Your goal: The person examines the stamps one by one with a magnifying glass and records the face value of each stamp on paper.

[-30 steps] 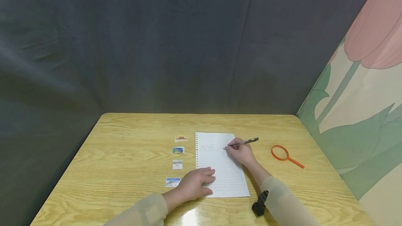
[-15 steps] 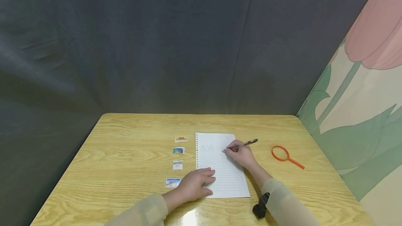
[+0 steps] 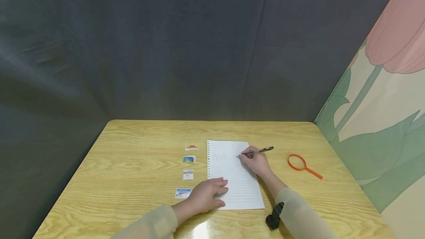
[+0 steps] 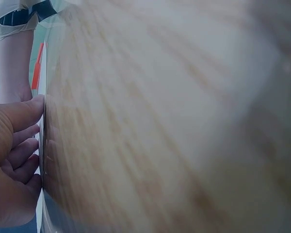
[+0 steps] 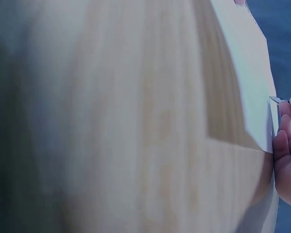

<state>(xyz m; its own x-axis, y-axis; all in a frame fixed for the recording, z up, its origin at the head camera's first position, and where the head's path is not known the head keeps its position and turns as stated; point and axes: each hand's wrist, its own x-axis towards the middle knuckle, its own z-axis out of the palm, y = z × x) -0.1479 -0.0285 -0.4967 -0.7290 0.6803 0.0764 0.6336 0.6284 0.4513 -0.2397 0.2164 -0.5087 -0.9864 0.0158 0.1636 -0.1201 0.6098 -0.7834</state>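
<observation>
A lined sheet of paper (image 3: 239, 187) with punched holes down its left side lies on the table, bearing "150" and a character near its top left. My right hand (image 3: 258, 163) pinches a dark pen (image 3: 266, 149), its tip at the paper's upper right. Faint marks there are too small to read. My left hand (image 3: 207, 194) rests on the sheet's lower left with fingers spread. In the left wrist view the left hand (image 4: 12, 160) lies along the table surface. The right wrist view catches the right hand (image 5: 290, 150) and pen tip (image 5: 275, 99) at its edge.
Left of the paper, several small picture stamps stand in a column: an orange stamp (image 3: 191, 146), a green-blue stamp (image 3: 189, 159), a grey-white stamp (image 3: 187, 174) and a blue stamp (image 3: 183, 193). An orange magnifying glass (image 3: 304, 166) lies to the right. A dark curtain (image 3: 212, 65) hangs behind.
My right hand and the pen dip slightly down and left, then come back up and right over the paper's upper right. The left hand stays in place.
</observation>
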